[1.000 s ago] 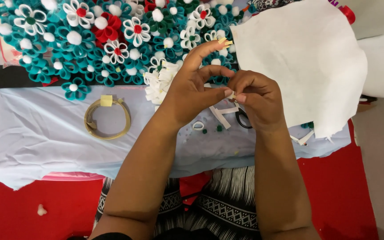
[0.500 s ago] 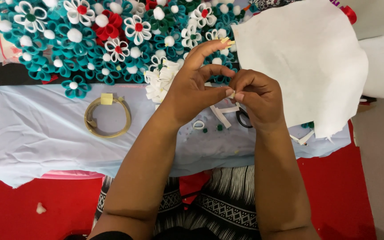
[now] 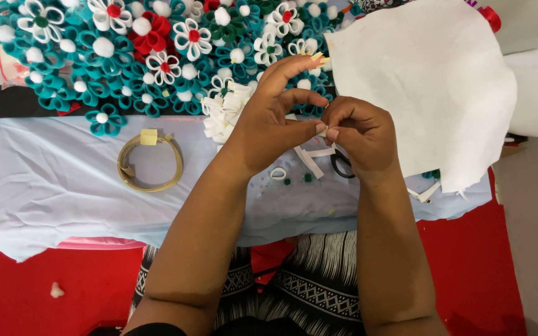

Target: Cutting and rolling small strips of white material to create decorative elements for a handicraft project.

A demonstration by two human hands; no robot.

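Both fingertips of left hand (image 3: 263, 124) and right hand (image 3: 359, 134) pinch white strip (image 3: 323, 131).

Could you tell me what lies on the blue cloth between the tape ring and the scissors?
In the head view, between the tape ring and the scissors lie the left forearm, a small white loop and white strips.

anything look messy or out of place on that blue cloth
Mostly small clutter. White strips, a loop and green bits lie loose on the blue cloth under the left hand and right hand. A white tuft lies alone on the red floor.
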